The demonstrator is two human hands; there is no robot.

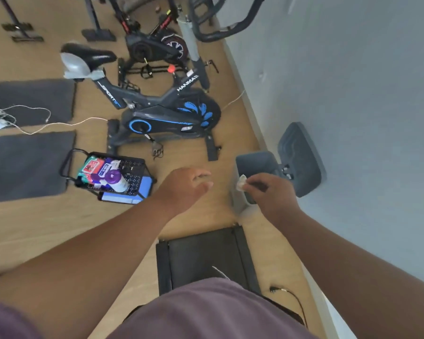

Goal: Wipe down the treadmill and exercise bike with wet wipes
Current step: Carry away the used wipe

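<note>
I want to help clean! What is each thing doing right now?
Grey lidded bin: lid open.
Crumpled white wipe: pinched in right hand, over the bin.
Left hand: relaxed, holds nothing.
Black wire basket: on floor, holding wipe packs.
Black-and-blue exercise bike: upright.

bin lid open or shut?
Open. The grey bin's lid stands swung back against the wall; the right hand holds a crumpled wipe over its mouth.

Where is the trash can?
The grey trash can stands on the floor by the wall, lid open, just under the right hand holding a crumpled wipe.
</note>
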